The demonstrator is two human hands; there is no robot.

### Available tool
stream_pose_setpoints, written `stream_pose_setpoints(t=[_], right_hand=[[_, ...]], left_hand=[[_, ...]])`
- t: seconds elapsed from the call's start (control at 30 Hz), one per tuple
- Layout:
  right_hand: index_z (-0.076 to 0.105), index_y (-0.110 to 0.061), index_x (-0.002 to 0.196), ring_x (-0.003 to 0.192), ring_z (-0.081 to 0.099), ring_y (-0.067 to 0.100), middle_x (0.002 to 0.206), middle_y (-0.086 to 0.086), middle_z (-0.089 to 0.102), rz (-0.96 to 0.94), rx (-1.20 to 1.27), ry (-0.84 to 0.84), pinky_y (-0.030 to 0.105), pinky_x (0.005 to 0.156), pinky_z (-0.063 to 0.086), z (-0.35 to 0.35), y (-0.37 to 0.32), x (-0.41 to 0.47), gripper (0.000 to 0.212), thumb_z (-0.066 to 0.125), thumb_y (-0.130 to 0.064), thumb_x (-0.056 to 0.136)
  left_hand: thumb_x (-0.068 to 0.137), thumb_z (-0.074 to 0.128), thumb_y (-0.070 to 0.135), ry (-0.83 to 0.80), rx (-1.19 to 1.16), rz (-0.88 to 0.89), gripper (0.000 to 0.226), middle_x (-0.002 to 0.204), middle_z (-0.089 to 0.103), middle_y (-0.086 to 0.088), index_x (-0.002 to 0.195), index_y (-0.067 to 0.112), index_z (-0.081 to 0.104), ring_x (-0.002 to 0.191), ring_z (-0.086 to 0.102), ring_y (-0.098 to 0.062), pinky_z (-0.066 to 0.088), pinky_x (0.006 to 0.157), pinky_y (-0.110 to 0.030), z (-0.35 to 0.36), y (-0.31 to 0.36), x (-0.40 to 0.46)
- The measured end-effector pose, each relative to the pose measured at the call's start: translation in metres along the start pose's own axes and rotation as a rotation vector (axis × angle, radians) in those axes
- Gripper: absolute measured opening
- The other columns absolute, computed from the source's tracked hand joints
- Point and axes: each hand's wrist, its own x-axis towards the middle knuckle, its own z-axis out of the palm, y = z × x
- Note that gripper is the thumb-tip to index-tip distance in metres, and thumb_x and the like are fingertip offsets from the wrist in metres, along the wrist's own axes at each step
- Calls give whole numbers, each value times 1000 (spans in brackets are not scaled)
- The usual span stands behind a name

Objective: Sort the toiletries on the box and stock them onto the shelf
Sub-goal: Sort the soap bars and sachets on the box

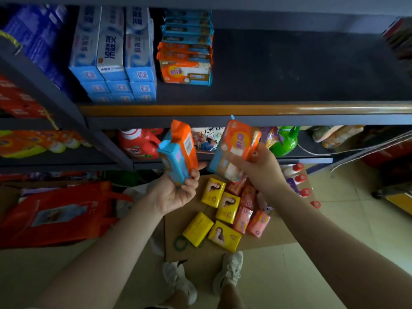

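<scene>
- The left hand (178,192) is raised in front of the shelf edge (223,110), palm up, with its fingers curled around the lower end of an orange and blue soap pack (179,150) that stands nearly upright.
- The right hand (259,168) holds a second orange soap pack (236,148), fingers and thumb clamped on its lower right side; the pack tilts to the left.
- The two held packs are near each other but apart, both just below the shelf edge.
- On the shelf (289,68) above, a stack of matching orange and blue packs (186,52) sits just beside rows of blue toothpaste boxes (113,56); the shelf surface to the right of the stack is bare.
- Below the hands, a cardboard box (274,237) lies on the tiled floor (334,219).
- On the box lie yellow soap bars (219,210) in a loose cluster, with pink soap bars (250,215) touching them on the right.
- Small bottles with red caps (298,179) lie along the box's right edge.
- A red detergent jug (138,143) and a green bottle (286,141) stand on the lower shelf.
- A red bag (58,212) lies at the left.
- Two white shoes (229,270) stand at the box's near edge.
</scene>
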Motion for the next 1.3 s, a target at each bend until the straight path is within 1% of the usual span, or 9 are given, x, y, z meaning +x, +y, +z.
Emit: stream_pose_setpoints(t=[0.17, 0.27, 0.37, 0.47, 0.6, 0.67, 0.83, 1.0, 1.3], right_hand=[[58, -13, 104, 85, 62, 30, 93, 8, 67, -489, -767, 198, 40, 70, 52, -14, 3, 0, 36, 72, -35, 79], [64, -9, 100, 91, 60, 38, 96, 12, 67, -684, -936, 265, 47, 80, 45, -18, 11, 6, 35, 78, -21, 71], [61, -13, 101, 92, 56, 35, 97, 12, 64, -798, -977, 321, 47, 77, 43, -25, 23, 11, 35, 75, -13, 69], [47, -18, 103, 95, 40, 28, 103, 8, 55, -848, -1023, 321, 43, 81, 34, -32, 39, 18, 39, 63, -11, 69], [45, -16, 101, 93, 41, 28, 103, 7, 51, -865, -1066, 296, 41, 80, 31, -29, 51, 20, 41, 67, -11, 67], [51, -13, 101, 90, 51, 30, 98, 10, 58, -739, -1007, 204, 41, 78, 38, -20, 50, 21, 41, 75, -14, 67], [52, -14, 99, 81, 56, 20, 89, 1, 58, 39, -683, -185, 30, 66, 44, 18, 60, 32, 47, 77, -42, 70], [57, -14, 108, 92, 63, 22, 101, 6, 65, 272, -448, -207, 37, 79, 55, 72, 134, 51, 54, 80, -39, 66], [58, -12, 108, 87, 62, 21, 97, 6, 65, 347, -401, -25, 30, 68, 51, 23, 199, 46, 48, 78, -33, 70]], left_hand=[[90, 42, 41, 270, 197, 179, 42, 62, 57, 2, 105, 5, 59, 42, 49, -4, 39, 37, -13, 2, -4, -3], [55, 82, 52, 281, 369, 349, 59, 73, 68, 1, 97, 14, 64, 58, 64, -9, 51, 51, -19, 1, -2, -8], [31, 92, 44, 302, 705, 611, 78, 86, 73, 3, 96, 18, 60, 81, 69, -13, 56, 69, -26, -1, 0, -13], [52, 89, 21, 478, 1226, 837, 52, 87, 65, 9, 93, 26, 58, 85, 62, -4, 49, 78, -18, 0, 5, -21], [63, 79, 16, 404, 1808, 1123, 38, 93, 54, 8, 97, 11, 62, 87, 49, 5, 36, 82, -4, -7, 7, -26], [63, 81, 18, 477, 1728, 1067, 42, 94, 55, 9, 99, 14, 60, 88, 50, 0, 37, 79, -3, -14, 8, -25], [62, 86, 25, 790, 1454, 746, 53, 91, 61, 7, 104, 19, 55, 87, 61, -14, 49, 74, -22, -53, 8, -18], [68, 82, 22, 880, 1478, 606, 46, 93, 58, 7, 107, 17, 58, 87, 58, -11, 40, 58, -4, -103, 4, 4], [71, 79, 18, 700, 1338, 472, 54, 106, 58, 0, 119, 11, 55, 96, 57, -15, 51, 82, -33, -117, -21, 68]])
